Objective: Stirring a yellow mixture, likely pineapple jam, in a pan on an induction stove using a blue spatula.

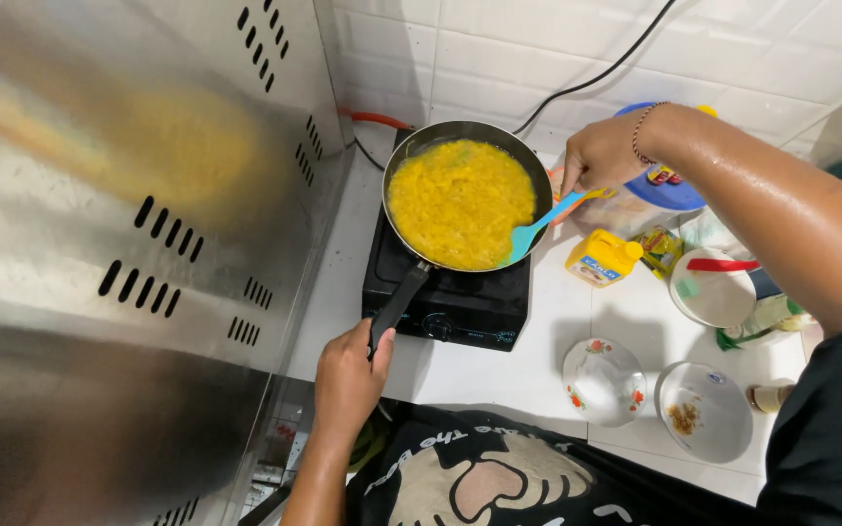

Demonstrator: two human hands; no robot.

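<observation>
While the person leaned over the white tiled desk point(499, 375), the left hand point(348, 380) sat nearest the body, its grip clenched around the end of the black handle point(397, 304) of the frying pan point(468, 195), forearm rising from the lower edge of the view. That pan rested on a black single-burner stove point(450, 297) and was filled nearly rim to rim with a yellow egg mixture point(460, 203). Farther off, the right hand point(601, 154), with a beaded bracelet point(641, 131) at the wrist, came in from the right with the arm bent across the desk; its grip was grasping the handle of a blue spatula point(541, 226), whose blade touched the mixture at the pan's right rim. To the left, a tall metal panel point(138, 224) stood just beside the stove, leaving little room on that side. To the right, open desk lay near the stove, then a flowered small plate point(604, 382), a white dish with crumbs point(704, 411), a yellow bottle point(602, 258) and a blue-lidded container point(665, 190). Beyond the pan, a black cable point(596, 73) ran up the tiled wall point(538, 49).
</observation>
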